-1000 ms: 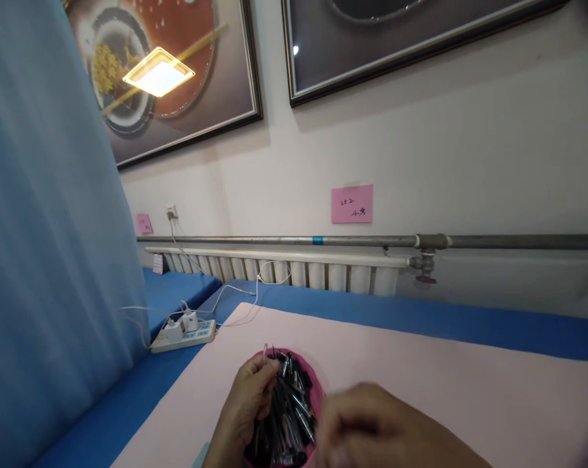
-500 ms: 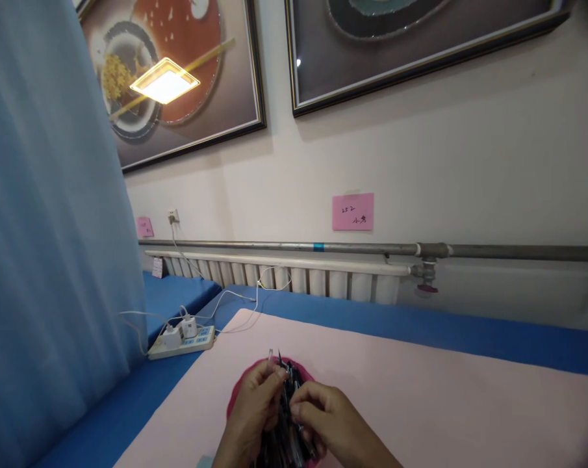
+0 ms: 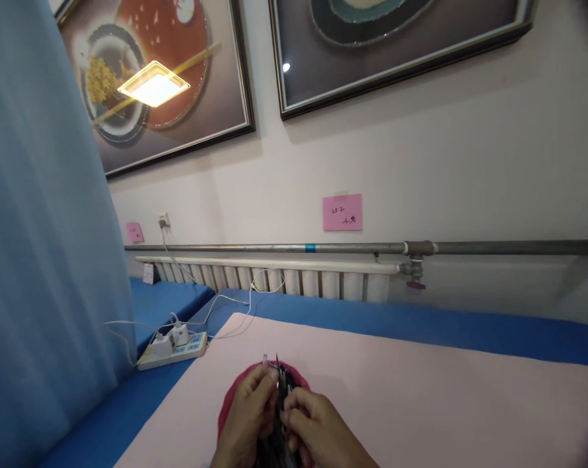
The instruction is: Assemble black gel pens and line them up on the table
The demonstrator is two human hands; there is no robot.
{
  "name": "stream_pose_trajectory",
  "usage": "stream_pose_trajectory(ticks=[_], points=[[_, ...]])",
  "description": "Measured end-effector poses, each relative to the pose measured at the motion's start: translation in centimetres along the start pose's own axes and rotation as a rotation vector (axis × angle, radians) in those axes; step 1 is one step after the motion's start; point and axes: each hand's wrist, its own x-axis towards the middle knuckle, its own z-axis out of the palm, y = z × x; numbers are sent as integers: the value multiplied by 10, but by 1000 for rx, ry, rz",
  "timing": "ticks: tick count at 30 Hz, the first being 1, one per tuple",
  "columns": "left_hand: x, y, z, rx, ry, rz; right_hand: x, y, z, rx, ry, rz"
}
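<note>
Pink is the round container (image 3: 225, 408), which stands close to six o'clock of the view, on a paler pink sheet (image 3: 420, 390) spread over a blue surface (image 3: 362, 309). Dark pens (image 3: 280, 448) lie crowded inside it, though the two hands cover a large part of them. If I take the container as the centre of the clock, the left hand (image 3: 249, 406) is over its nine o'clock side, with thumb and fingers pinched together on a small clear piece (image 3: 265, 359), which stands upright above the fingertips; a thin dark point (image 3: 277, 359) rises just beside this piece. Over the three o'clock side is the right hand (image 3: 316, 416), the fingers curled and the thumb near to the forefinger; I cannot tell whether something is held between them. At ten o'clock, near the sheet's edge, lies a white power strip (image 3: 191, 349) with two white adapters plugged in. At one o'clock, a pink note (image 3: 342, 212) is fixed on the wall
</note>
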Motion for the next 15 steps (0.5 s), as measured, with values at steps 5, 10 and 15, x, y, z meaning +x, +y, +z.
stream_pose_trajectory(ticks=[5,10,15], points=[[-2,1,1,-96,29,-13,-1,-19,-14,154,172,-63],[-5,0,5,-111,-98,27,-4,-36,-23,495,299,-206],[-8,-4,5,-84,-232,19,-12,-48,-17,721,300,-258]])
